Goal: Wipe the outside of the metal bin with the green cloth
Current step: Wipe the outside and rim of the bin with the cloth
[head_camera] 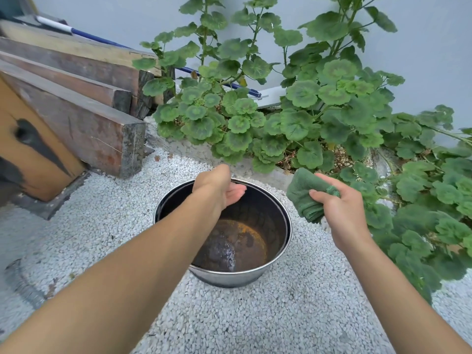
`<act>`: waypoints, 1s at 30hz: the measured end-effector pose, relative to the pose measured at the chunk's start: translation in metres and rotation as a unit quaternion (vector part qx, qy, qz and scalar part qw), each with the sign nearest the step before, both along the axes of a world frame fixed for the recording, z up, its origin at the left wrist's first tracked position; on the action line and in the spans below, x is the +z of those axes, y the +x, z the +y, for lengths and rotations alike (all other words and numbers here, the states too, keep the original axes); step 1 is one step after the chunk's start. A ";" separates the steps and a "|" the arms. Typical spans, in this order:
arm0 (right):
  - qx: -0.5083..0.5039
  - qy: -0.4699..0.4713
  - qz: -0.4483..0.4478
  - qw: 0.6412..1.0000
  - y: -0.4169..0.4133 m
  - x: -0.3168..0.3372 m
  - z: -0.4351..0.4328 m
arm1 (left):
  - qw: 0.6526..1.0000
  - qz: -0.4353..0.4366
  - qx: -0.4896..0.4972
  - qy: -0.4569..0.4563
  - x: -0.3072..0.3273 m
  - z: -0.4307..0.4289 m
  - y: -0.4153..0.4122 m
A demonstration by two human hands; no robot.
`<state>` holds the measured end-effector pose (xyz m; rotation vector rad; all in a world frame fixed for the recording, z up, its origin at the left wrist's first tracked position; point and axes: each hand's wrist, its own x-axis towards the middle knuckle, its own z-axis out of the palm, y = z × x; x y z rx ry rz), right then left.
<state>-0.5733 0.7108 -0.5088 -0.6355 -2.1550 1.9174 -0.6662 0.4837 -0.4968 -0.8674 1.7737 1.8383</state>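
Head view shows two bare hands and one cloth. The right hand (341, 209) grips the one folded dark green towelling cloth (302, 198), with the fingers curled round its bunched end and the thumb on top; the rest of the cloth hangs down to the left of the palm. The cloth is in the air, just beside the upper right rim of the bin and apart from it. The left hand (217, 187) holds nothing: its fingers are straight and relaxed, the palm is turned to the right, and it is above the far rim of the bin; I cannot tell if it touches the rim. Between and below the hands stands upright the one round metal bin (229, 278), silvery outside, dark inside, with a rusty brown bottom. It stands on white gravel (255, 318), which shows all along its near side and its left side. Just behind the far rim runs a grey concrete kerb (270, 173). One large plant with round green leaves (301, 121) grows behind the kerb, and its leaves reach near the right side of the bin. Well apart on the left lie four stacked wooden beams (97, 134), as far as I can count, and one blue and white pole (102, 38) leans on the pale grey wall (421, 52).
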 end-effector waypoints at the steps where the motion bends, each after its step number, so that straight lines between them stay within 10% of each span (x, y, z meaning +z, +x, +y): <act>1: 0.002 0.000 0.002 1.000 0.000 0.002 -0.001 | 0.999 0.005 -0.037 -0.014 0.007 -0.004 0.002; 13: 0.058 -0.006 0.009 0.998 0.007 -0.001 -0.039 | 0.875 0.146 -0.307 -0.343 0.085 -0.118 -0.021; 21: 0.067 -0.008 -0.018 0.998 0.002 -0.021 -0.050 | 0.669 0.271 -0.465 -0.513 0.123 -0.157 -0.040; 30: 0.166 0.077 -0.158 0.970 -0.024 -0.092 -0.107 | 0.591 0.349 -0.569 -0.452 0.112 -0.209 -0.029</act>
